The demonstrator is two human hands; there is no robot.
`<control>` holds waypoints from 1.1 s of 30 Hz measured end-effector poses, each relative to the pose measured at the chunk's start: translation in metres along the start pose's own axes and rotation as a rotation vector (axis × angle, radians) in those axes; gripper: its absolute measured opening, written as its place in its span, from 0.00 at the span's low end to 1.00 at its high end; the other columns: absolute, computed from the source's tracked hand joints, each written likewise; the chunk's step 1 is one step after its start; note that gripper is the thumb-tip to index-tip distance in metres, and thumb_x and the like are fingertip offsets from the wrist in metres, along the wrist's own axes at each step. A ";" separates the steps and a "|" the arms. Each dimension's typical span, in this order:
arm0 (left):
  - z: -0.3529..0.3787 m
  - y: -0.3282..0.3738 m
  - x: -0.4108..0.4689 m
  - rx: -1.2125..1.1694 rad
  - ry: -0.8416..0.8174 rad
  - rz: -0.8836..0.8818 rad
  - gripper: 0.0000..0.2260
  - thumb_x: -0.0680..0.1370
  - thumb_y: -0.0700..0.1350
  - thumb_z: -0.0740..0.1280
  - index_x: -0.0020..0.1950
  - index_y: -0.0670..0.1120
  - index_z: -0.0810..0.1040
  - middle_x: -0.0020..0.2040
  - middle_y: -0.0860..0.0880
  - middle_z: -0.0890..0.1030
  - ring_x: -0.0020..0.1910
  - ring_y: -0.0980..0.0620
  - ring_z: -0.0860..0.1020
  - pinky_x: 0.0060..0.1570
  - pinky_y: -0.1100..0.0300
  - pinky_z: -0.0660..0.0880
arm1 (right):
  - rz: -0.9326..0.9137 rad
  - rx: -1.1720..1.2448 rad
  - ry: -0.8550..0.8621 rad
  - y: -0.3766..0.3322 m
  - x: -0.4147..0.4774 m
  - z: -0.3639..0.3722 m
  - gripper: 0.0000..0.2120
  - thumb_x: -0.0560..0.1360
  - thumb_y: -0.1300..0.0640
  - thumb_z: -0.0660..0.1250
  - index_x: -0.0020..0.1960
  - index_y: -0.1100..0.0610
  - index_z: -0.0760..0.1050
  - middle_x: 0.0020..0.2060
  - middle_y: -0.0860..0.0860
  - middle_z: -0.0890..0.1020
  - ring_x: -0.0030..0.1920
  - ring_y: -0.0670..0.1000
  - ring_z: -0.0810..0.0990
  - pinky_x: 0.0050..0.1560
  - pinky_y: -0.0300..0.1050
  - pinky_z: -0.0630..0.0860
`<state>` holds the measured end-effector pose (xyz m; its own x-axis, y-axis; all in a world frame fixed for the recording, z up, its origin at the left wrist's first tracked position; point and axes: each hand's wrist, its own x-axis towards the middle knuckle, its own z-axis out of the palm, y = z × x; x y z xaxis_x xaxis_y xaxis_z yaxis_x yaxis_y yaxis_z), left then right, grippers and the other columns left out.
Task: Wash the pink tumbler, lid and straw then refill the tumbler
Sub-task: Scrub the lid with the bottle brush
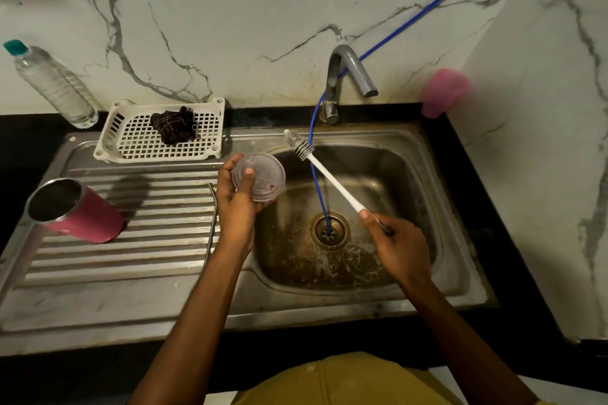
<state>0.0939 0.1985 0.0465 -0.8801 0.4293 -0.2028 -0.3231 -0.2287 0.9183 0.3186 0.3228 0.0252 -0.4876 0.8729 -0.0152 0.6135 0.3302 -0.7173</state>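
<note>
My left grip (235, 204) is clamped on the clear round plastic lid (260, 176): thumb on its face, fingers curled behind the rim. It's over the left edge of the stainless steel sink basin (411, 174). My right grip (396, 240) is closed round the tail end of the white long-handled bottle brush (329, 181). The bristle head is up near the back rim, just beyond the lid and not touching it.

The pink tumbler w/ steel inside (88, 217) sits on the ribbed drainboard, well left of the lid, mouth open toward me. The thin metal straw (213, 220) lies along the drainboard edge by my left wrist.

Judging by this, I'm on the lid-scrub step; tumbler refill is still to come.

Risks from here:
- The lid is held only by thumb and fingertips. If it's wet or soapy, brush pressure could pop it out into the stained basin, so it'd need a rewash.
- I'm holding the brush far from the bristles, so there's little control. The head may skid off the lid rim.
- The handle crosses the blue hose (317, 181) that runs down into the drain, and a sweep could snag it.
- My left forearm is near the straw, so a nudge could roll it into the basin.

Can't tell if the grey tap (345, 76) is running.
</note>
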 end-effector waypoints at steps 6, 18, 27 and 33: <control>-0.001 0.008 0.002 -0.185 -0.069 -0.142 0.22 0.83 0.34 0.57 0.77 0.46 0.66 0.63 0.48 0.76 0.57 0.47 0.79 0.41 0.54 0.84 | -0.090 -0.013 -0.113 0.002 -0.008 -0.004 0.20 0.76 0.31 0.60 0.34 0.43 0.76 0.25 0.45 0.73 0.29 0.45 0.74 0.34 0.43 0.69; -0.010 0.000 0.003 -0.132 -0.214 -0.137 0.21 0.82 0.34 0.61 0.75 0.46 0.69 0.62 0.49 0.82 0.62 0.45 0.81 0.57 0.48 0.81 | -0.162 -0.249 -0.099 -0.003 -0.005 -0.002 0.27 0.74 0.24 0.48 0.54 0.38 0.77 0.28 0.43 0.77 0.34 0.43 0.78 0.39 0.45 0.76; -0.012 0.005 0.005 -0.052 -0.216 -0.078 0.21 0.82 0.33 0.60 0.75 0.44 0.69 0.64 0.46 0.80 0.60 0.48 0.82 0.51 0.54 0.83 | -0.214 -0.295 -0.004 -0.001 -0.009 -0.003 0.30 0.74 0.22 0.45 0.58 0.38 0.75 0.28 0.42 0.74 0.35 0.47 0.79 0.38 0.46 0.77; -0.015 0.010 0.007 -0.072 -0.216 -0.063 0.20 0.82 0.33 0.60 0.72 0.47 0.71 0.62 0.50 0.81 0.60 0.48 0.82 0.56 0.48 0.81 | -0.303 -0.224 -0.025 0.001 -0.009 -0.009 0.26 0.77 0.26 0.50 0.58 0.38 0.77 0.26 0.40 0.74 0.31 0.43 0.76 0.32 0.41 0.69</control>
<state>0.0789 0.1860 0.0490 -0.7653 0.6197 -0.1742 -0.4055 -0.2538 0.8782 0.3294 0.3183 0.0304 -0.6811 0.7154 0.1558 0.5580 0.6450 -0.5221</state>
